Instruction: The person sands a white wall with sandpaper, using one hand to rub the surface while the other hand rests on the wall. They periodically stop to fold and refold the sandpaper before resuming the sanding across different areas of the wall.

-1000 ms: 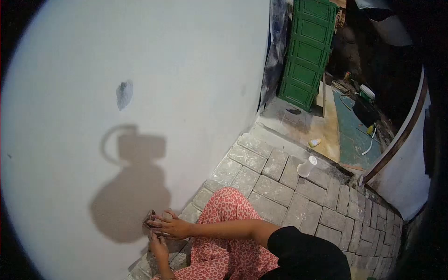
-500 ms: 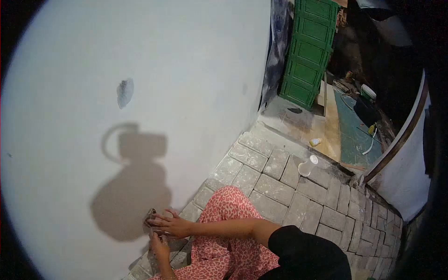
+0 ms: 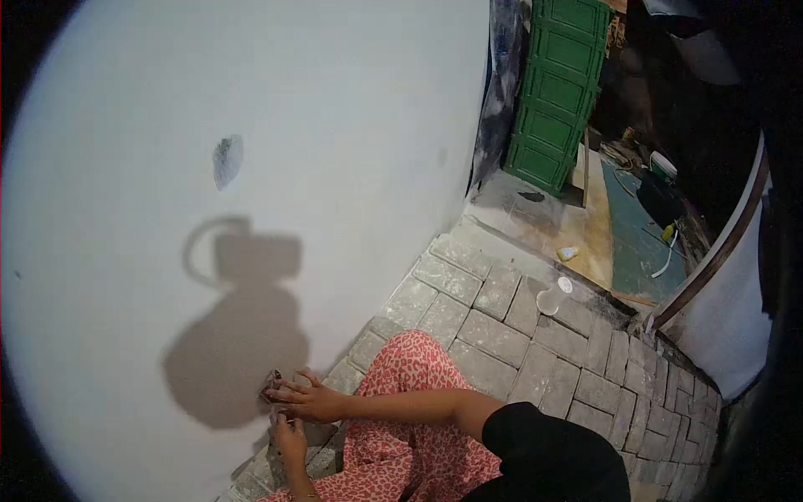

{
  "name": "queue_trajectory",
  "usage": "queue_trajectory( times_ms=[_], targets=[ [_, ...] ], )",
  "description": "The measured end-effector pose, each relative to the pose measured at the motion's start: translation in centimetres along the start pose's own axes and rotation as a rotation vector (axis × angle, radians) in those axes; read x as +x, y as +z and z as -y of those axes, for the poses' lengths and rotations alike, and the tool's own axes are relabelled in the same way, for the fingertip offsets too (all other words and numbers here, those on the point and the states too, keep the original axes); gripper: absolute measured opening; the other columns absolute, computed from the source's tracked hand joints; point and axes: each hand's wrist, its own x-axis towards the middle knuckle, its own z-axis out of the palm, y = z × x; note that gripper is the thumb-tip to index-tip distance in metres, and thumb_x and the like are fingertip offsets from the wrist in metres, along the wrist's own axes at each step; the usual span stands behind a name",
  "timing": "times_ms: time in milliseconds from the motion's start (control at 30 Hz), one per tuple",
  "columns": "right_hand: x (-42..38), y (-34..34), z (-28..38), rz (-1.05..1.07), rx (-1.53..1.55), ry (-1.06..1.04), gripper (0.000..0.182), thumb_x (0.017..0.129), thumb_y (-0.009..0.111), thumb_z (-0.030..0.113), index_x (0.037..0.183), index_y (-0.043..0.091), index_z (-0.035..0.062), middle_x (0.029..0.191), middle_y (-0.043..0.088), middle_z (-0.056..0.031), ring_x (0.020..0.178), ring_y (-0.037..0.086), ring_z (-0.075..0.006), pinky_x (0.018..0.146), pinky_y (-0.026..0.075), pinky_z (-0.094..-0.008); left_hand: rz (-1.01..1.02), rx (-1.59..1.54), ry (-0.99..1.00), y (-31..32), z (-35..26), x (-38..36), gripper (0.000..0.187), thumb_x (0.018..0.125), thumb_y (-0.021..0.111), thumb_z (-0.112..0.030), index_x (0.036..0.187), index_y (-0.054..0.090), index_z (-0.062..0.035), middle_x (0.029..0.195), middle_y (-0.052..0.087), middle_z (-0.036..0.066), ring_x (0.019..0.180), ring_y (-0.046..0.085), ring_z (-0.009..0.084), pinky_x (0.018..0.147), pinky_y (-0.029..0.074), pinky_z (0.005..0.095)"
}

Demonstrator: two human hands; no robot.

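Both my hands are together low on a white wall (image 3: 376, 151), just above the paving. My right hand (image 3: 314, 402) reaches across from the right, its fingers closed over a small dark brownish piece (image 3: 272, 386) at the wall, one finger raised apart. I cannot tell what this piece is. Directly below it, my left hand (image 3: 289, 437) has its fingers curled up toward the right fingertips, pinched around something mostly hidden. Farther up the wall is a grey patch (image 3: 227, 162). A shadow covers the wall around my hands.
My knee in pink patterned trousers (image 3: 410, 368) is beside the wall. On the grey paving bricks (image 3: 481, 339) stands a white cup-like container (image 3: 554, 296). Beyond a raised threshold are a green panelled door (image 3: 556, 96), a small yellow-white container (image 3: 568, 253) and clutter. A curved white sheet (image 3: 728, 309) borders the right.
The view has shifted very slightly. My left hand's fingers have moved a little at the wall; my right hand stays on the dark piece.
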Motion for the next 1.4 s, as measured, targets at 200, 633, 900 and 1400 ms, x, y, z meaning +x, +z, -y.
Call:
queue_trajectory(
  times_ms=[200, 633, 900, 1400],
  targets=[
    [0.0, 0.1, -0.1, 0.046, -0.115, -0.008, 0.069, 0.076, 0.062, 0.034, 0.137, 0.035, 0.017, 0.151, 0.012, -0.0024, 0.138, 0.012, -0.0234, 0.104, 0.014, -0.0571, -0.144, 0.023, 0.142, -0.2, -0.7, -0.3, 0.028, 0.083, 0.056, -0.006, 0.107, 0.049, 0.0078, 0.081, 0.06, 0.019, 0.073, 0.06, 0.0298, 0.067, 0.046, 0.0383],
    [-0.3, 0.4, -0.1, 0.041, -0.035, 0.006, 0.068, 0.081, 0.059, 0.031, 0.141, 0.028, 0.0213, 0.151, 0.013, -0.0003, 0.139, 0.01, -0.0218, 0.106, 0.009, -0.0557, -0.121, -0.042, 0.106, -2.4, -4.9, -1.1, 0.041, 0.08, 0.058, -0.004, 0.117, 0.044, 0.0043, 0.104, 0.056, 0.023, 0.093, 0.057, 0.0364, 0.079, 0.044, 0.0418],
    [-0.4, 1.4, -0.8, 0.001, -0.099, -0.071, 0.051, 0.082, 0.055, 0.027, 0.131, 0.045, 0.0234, 0.15, 0.016, -0.0019, 0.138, 0.014, -0.0233, 0.105, 0.005, -0.0564, -0.049, -0.308, -0.006, -3.9, -7.8, -1.4, 0.041, 0.079, 0.057, -0.003, 0.118, 0.046, 0.0023, 0.107, 0.054, 0.021, 0.098, 0.056, 0.0324, 0.083, 0.044, 0.0399],
    [7.8, -5.3, -4.7, -0.324, -0.287, 0.048, 0.052, 0.085, 0.055, 0.025, 0.134, 0.041, 0.014, 0.146, 0.019, -0.0214, 0.137, 0.011, -0.0358, 0.105, -0.001, -0.0553, -0.573, -0.644, 0.14, -8.8, -8.6, -5.9, 0.029, 0.088, 0.053, -0.004, 0.117, 0.052, -0.0057, 0.103, 0.057, 0.011, 0.091, 0.056, 0.0181, 0.08, 0.048, 0.0309]
  ],
)
